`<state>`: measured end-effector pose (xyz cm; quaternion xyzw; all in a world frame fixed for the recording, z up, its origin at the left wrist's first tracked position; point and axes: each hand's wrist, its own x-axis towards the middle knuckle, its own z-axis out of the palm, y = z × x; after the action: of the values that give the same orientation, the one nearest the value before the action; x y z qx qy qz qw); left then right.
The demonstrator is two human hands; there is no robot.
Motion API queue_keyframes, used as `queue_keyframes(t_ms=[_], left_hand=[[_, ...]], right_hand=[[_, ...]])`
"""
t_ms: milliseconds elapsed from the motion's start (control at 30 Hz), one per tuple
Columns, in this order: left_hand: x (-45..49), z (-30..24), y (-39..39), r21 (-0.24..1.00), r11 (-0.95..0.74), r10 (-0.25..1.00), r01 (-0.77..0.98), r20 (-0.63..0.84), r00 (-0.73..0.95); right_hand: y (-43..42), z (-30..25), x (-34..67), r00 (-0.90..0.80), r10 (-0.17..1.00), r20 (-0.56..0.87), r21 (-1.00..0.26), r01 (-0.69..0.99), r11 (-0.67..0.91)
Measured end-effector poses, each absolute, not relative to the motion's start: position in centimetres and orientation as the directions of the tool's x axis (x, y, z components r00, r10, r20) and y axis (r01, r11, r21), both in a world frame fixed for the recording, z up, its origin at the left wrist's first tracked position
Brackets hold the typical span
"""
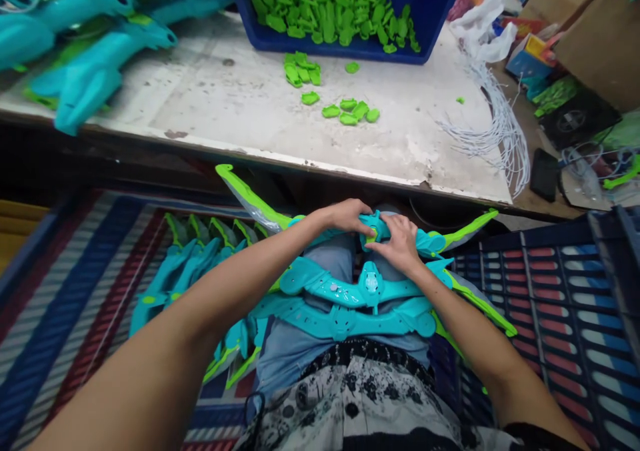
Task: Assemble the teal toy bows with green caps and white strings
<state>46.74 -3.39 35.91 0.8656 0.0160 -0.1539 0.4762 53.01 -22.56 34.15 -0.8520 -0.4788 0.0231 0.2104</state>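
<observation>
Across my lap, near the table edge, lies a turquoise toy bow with green limbs. My left hand is closed on its middle from the left, thumb pressed at the centre. My right hand grips the same middle part from the right, its thumb close to the other. Between the thumbs shows a small green plastic piece at the bow's centre. Nearer my waist, two more turquoise bows rest across my thighs, touching neither hand's fingers.
A blue bin of green pieces stands on the white table, with several loose pieces before it. Turquoise parts are piled left, white cords hang right. More bows lie left of my legs; a dark crate stands right.
</observation>
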Motion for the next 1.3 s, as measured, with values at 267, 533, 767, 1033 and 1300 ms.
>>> queue_keyframes(t_ms=[267, 533, 767, 1033, 1300], left_hand=[[43.6, 37.7, -6.5, 0.533, -0.84, -0.003, 0.103, -0.195, 0.981], [39.0, 34.3, -8.3, 0.227, -0.973, 0.078, 0.046, 0.131, 0.988], [38.2, 33.2, -7.1, 0.136, -0.989, 0.082, 0.06, 0.163, 0.983], [37.9, 34.7, -8.7, 0.206, -0.975, 0.007, -0.077, 0.38, 0.925], [38.0, 36.5, -14.8, 0.592, -0.791, -0.189, -0.155, 0.003, 0.982]], right_hand=[[-23.1, 34.7, 52.4, 0.404, 0.889, 0.214, -0.192, 0.91, -0.368], [-25.6, 36.6, 52.9, 0.182, 0.949, 0.257, -0.157, 0.977, -0.145], [-31.8, 41.0, 59.8, 0.596, 0.703, 0.388, -0.189, 0.798, -0.572], [-34.6, 44.9, 73.9, 0.983, 0.151, 0.101, -0.113, 0.162, -0.98], [-32.0, 45.7, 78.6, 0.982, 0.183, -0.046, 0.072, 0.186, -0.98]])
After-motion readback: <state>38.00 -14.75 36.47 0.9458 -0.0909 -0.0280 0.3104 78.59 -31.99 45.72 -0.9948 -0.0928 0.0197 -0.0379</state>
